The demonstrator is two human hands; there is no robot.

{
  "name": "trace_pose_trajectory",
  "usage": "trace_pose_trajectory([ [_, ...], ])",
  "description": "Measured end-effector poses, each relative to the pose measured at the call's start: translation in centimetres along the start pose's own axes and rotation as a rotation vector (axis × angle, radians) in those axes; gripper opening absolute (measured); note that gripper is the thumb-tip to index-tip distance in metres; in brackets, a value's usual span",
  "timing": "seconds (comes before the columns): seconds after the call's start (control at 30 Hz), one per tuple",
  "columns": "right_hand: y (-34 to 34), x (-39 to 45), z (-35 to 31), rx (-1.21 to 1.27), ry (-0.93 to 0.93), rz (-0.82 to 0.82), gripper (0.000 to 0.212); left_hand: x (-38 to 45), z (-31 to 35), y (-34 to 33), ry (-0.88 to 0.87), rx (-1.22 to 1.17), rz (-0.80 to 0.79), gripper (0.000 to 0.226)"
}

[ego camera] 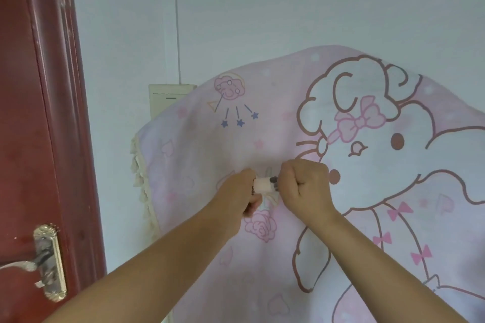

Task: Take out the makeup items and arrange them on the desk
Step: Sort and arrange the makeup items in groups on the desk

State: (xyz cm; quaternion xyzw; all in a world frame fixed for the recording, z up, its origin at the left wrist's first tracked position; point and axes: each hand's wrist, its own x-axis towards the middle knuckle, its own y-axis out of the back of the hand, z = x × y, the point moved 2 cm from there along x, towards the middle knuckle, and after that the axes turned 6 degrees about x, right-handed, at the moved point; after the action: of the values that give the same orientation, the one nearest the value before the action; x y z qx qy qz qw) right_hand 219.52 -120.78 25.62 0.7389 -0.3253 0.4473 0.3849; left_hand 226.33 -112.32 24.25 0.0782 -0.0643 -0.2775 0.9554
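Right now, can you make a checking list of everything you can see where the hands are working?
Surface: pink cartoon cloth with a tasselled edge covers it.
Job's things: one small pale makeup tube with a dark end, held above the cloth.
Clutter: nothing seen.
Grippers: left hand grips the tube's pale body; right hand grips its dark end.
Cables: a thin line runs down the wall; cannot tell whether it is a cable.
Surroundings: red door with metal handle, pale wall, cream box behind the cloth.
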Motion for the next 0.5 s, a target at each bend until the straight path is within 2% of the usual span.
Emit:
trace_pose_trajectory([
  [0.03, 0.1, 0.2, -0.3, -0.05, 0.07, -0.058, 0.041, -0.2, -0.2, -0.1, 0.043, -0.053, -0.075, 0.034],
  [0.1, 0.4, 0.4, -0.2, -0.076, 0.113, -0.161, 0.038, -0.4, -0.5, -0.1, 0.021, -0.075, -0.148, 0.033],
  [0.17, 0.9, 0.5, 0.3, -0.037, -0.015, -0.142, 0.038, -0.4, -0.4, 0.1, -0.066, -0.013, -0.181, 0.034],
  [0.23, 1.3, 0.5, 1.9, 0.038, -0.232, -0.078, 0.046, -0.3, 0.0, 0.3, -0.221, 0.165, -0.203, 0.028],
  [0.33, 1.9, 0.8, 2.8, 0.139, -0.459, -0.02, 0.043, -0.3, 0.2, 0.6, -0.491, 0.419, -0.133, 0.015],
  [0.43, 1.9, 0.6, 2.9, 0.175, -0.519, -0.005, 0.045, -0.4, 0.2, 0.5, -0.688, 0.566, 0.008, 0.017],
  [0.5, 2.0, 0.6, 2.7, 0.191, -0.527, -0.006, 0.047, -0.5, 0.2, 0.5, -0.727, 0.545, 0.024, 0.017],
])
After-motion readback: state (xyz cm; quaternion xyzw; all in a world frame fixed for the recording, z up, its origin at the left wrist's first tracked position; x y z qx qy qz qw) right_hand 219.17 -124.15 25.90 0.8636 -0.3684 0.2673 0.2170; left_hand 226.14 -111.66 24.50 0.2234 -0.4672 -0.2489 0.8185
